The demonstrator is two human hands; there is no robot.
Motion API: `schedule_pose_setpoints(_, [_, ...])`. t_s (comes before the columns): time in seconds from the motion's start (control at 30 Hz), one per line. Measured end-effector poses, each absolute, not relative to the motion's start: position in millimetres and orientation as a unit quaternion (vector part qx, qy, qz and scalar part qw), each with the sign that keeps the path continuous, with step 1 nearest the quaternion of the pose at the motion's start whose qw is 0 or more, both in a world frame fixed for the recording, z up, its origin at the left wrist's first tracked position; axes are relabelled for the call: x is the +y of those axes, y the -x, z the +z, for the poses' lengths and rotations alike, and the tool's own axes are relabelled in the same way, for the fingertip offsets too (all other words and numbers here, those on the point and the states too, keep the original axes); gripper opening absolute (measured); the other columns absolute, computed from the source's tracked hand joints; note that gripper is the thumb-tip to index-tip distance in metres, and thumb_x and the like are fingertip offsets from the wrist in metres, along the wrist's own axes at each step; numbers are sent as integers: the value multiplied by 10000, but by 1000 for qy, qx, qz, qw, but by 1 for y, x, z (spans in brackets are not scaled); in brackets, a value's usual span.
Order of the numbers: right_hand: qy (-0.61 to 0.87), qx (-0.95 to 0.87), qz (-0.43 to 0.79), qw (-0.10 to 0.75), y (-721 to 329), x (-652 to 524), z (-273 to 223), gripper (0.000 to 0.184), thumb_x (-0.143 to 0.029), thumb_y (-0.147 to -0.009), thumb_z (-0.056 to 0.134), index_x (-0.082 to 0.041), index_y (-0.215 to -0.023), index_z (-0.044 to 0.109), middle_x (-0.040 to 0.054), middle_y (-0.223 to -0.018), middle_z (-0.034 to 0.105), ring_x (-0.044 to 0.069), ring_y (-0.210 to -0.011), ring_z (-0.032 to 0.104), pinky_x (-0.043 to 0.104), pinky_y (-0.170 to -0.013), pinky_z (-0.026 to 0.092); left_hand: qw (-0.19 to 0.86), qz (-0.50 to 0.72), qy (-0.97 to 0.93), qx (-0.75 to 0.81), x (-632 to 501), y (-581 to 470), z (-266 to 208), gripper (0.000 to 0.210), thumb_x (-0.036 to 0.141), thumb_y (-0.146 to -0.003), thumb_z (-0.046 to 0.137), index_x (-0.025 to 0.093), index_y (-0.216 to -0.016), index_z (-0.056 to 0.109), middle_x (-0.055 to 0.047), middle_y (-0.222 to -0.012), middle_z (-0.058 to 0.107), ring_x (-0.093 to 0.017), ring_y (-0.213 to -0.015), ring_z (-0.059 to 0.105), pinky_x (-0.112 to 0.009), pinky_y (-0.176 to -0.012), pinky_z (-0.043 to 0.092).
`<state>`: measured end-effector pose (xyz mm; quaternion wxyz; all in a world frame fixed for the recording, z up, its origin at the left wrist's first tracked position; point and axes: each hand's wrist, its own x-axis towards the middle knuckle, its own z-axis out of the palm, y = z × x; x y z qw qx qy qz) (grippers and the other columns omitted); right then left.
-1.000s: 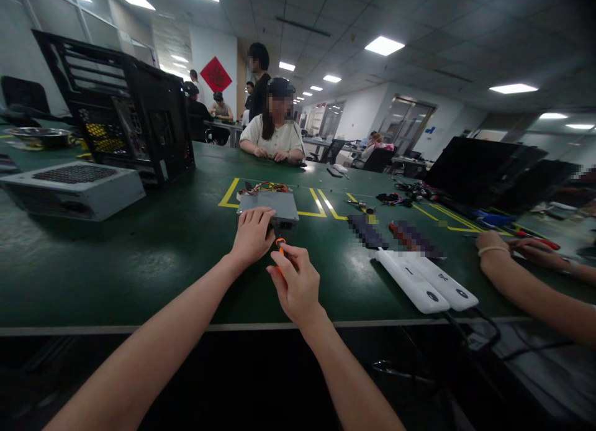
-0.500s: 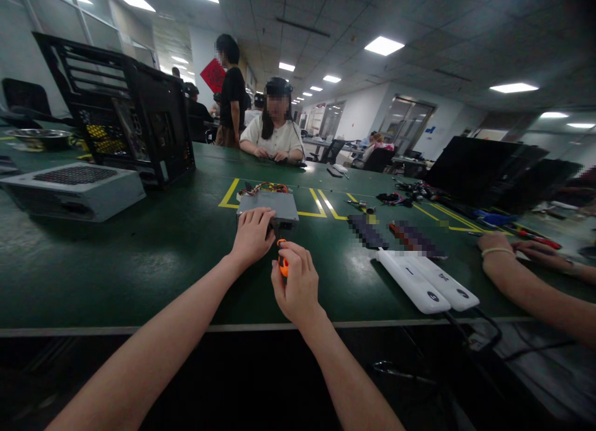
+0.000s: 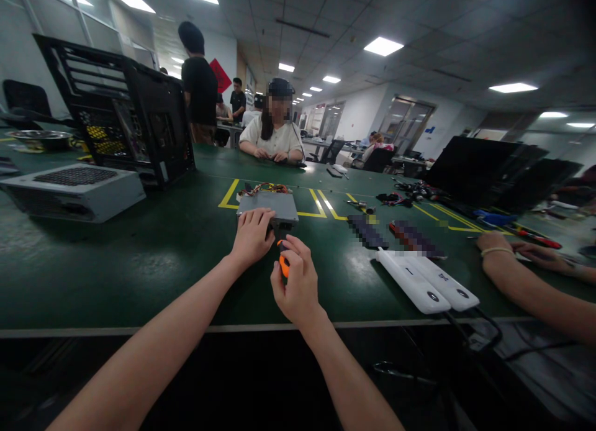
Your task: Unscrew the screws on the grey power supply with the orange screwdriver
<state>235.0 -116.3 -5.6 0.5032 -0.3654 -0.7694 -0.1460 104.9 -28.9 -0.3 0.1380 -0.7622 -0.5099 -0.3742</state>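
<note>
Through the head camera I see, at the far left of the green table (image 3: 112, 276), a metal bowl (image 3: 40, 138), then a vented gray box (image 3: 88, 186) in front of a black computer case (image 3: 162, 120) that stands upright. Next comes my left hand (image 3: 254, 235), palm down, its fingers on top of the gray metal unit (image 3: 272, 204) at the near left corner; I cannot tell whether the thumb pinches it. The unit lies flat, directly ahead of me, with a bundle of colored wires (image 3: 267, 187) along its far side. Behind it, across the table, sits a person (image 3: 274, 130) in a pale top. Just right of my left hand and apart from it, my right hand (image 3: 300, 279) curls closed around an orange-handled tool (image 3: 284, 266), pointed toward the unit's front face; whether its tip touches, I cannot make out. Further right lie 2 white devices (image 3: 419, 282) side by side, then a co-worker's forearm (image 3: 516, 272) resting on the table, near a red-handled tool (image 3: 540, 237).
</note>
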Motion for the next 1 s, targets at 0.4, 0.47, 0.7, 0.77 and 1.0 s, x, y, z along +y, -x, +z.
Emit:
schedule_pose_setpoints(0.4, [369, -766, -156, 503, -235, -115, -8, 275, -121, -794, 482, -181, -1058, 438, 134, -1114, 529, 227, -1053, 512, 411, -852, 454, 143, -375, 761, -510, -28, -105, -1, 375, 200, -766, 466, 196, -1141, 484, -86, -1190, 511, -247, -1112, 421, -402, -963, 286])
schedule_pose_setpoints(0.47, [369, -764, -160, 504, -235, -115, -8, 263, -120, -805, 474, -184, -1058, 442, 133, -1114, 535, 221, -1051, 517, 394, -836, 460, 140, -375, 761, -510, -28, -105, -1, 379, 199, -761, 471, 199, -1140, 485, -88, -1188, 512, -248, -1110, 423, -406, -958, 291])
schedule_pose_setpoints(0.7, [396, -758, -176, 487, -236, -116, -5, 140, -183, -836, 475, -203, -973, 495, 110, -1056, 578, 208, -964, 556, 376, -799, 459, 139, -372, 760, -515, -28, -106, 0, 387, 189, -752, 470, 210, -1138, 489, -86, -1189, 515, -257, -1111, 428, -420, -954, 292])
schedule_pose_setpoints(0.77, [400, -765, -163, 478, -234, -119, -5, 141, -195, -836, 470, -191, -975, 491, 120, -1074, 566, 214, -989, 541, 384, -814, 453, 141, -372, 760, -514, -28, -106, 0, 385, 189, -752, 472, 211, -1136, 489, -85, -1190, 515, -256, -1113, 427, -418, -957, 291])
schedule_pose_setpoints(1.0, [415, -781, -184, 429, -229, -126, -5, 203, -194, -847, 464, -193, -1047, 500, 122, -1106, 575, 229, -992, 535, 377, -789, 446, 147, -368, 761, -513, -27, -104, -1, 382, 194, -758, 469, 204, -1140, 485, -77, -1190, 513, -252, -1115, 423, -401, -959, 293])
